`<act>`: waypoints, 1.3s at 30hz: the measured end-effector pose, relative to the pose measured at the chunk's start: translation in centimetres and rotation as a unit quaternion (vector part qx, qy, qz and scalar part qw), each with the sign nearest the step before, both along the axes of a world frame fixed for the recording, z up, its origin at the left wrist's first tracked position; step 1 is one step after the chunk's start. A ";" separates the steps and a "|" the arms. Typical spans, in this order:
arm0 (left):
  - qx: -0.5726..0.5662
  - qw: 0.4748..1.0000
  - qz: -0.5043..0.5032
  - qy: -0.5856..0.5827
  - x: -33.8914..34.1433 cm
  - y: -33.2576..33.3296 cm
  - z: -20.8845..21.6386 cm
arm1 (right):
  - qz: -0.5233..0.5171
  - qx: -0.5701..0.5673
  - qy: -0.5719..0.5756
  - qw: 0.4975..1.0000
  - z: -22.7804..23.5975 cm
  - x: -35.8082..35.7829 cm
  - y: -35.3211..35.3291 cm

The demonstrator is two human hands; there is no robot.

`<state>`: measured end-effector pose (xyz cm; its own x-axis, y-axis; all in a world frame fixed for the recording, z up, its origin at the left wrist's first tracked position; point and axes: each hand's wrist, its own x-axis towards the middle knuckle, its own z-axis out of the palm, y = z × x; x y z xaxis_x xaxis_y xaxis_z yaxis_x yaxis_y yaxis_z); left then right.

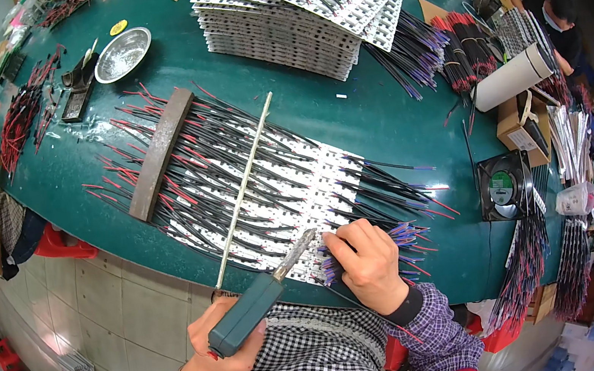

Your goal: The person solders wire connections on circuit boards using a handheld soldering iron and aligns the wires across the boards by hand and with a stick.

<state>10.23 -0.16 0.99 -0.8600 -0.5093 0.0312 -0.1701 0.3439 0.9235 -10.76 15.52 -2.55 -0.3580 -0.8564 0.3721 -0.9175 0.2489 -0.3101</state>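
Beyond wired panel (322,185), metal bowl (142,44)

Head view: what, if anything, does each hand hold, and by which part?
The left hand holds the soldering iron by its green handle. The right hand is at the wires; whether it grips any cannot be told.

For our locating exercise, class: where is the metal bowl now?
The metal bowl sits upper left in the head view, on the green table, just below the yellow disc.
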 end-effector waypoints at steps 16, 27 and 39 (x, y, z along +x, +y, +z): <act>0.013 0.999 -0.025 -0.026 0.4 -0.1 -0.5 | 0.022 -0.024 0.039 0.999 -0.6 0.1 0.0; 0.033 0.999 0.001 -0.018 0.7 0.0 0.2 | 0.029 -0.006 0.068 0.997 -0.3 0.3 -0.2; 0.034 0.998 0.038 -0.036 2.4 0.2 0.0 | 0.000 -0.105 -0.058 0.993 2.5 1.3 0.9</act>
